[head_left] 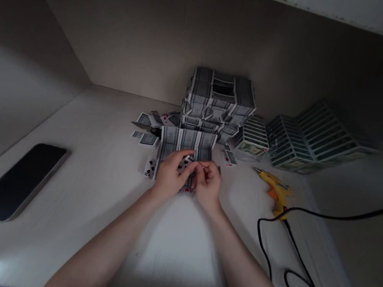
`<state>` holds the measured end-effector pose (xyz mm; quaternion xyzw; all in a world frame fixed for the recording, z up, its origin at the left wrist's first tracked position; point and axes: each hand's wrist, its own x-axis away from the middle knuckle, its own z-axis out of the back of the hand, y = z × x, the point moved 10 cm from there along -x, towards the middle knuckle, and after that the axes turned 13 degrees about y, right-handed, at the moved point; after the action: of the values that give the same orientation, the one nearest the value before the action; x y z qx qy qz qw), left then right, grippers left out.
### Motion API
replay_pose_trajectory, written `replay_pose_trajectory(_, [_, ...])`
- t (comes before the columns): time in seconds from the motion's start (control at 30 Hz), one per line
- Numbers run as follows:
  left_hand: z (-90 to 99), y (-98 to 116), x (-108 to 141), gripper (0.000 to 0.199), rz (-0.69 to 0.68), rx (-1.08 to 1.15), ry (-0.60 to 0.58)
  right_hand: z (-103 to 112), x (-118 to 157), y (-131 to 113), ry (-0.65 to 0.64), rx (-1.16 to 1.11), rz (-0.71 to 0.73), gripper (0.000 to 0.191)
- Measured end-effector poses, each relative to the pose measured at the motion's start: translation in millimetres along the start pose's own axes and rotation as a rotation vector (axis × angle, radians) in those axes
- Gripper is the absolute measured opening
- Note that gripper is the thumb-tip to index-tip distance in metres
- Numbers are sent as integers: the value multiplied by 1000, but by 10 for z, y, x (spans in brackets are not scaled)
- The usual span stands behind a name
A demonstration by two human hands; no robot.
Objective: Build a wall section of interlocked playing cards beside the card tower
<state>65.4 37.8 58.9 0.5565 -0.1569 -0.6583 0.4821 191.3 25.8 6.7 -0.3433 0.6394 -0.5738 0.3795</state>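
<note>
My left hand (pixel 170 173) is closed on a small playing card (pixel 184 164), thumb and fingers at its edges. Against its right side, my right hand (pixel 209 180) pinches with thumb and forefinger; my fingers hide most of the card. Both hands are over a part-built structure of playing cards (pixel 188 138), patterned backs showing, with an upright wall at its rear. An eight of spades (pixel 150 168) sticks out at its left edge. Right behind stands a taller box of glued-looking cards (pixel 222 95) with a square opening on top.
Loose cards (pixel 149 140) and an open-bladed knife (pixel 146 128) lie at the left. Slatted stacks (pixel 314 138) stand at the back right. A yellow glue gun (pixel 279 192) with a looping black cord (pixel 307 211) lies to the right. A phone (pixel 20 182) is far left.
</note>
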Motion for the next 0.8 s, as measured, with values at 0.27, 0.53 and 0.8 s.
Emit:
replay_pose_trajectory(0.27, [141,201,-1,7,-178,-52,131,61,71,-181,43,77,190,13])
replay_pose_trajectory(0.53, [191,210,20,10,-188,11,152,41,62,-197,39,18,181,10])
replay_pose_trajectory(0.8, [172,114,-10,12,-75,20,135,42,28,-185,41,-37,103,13])
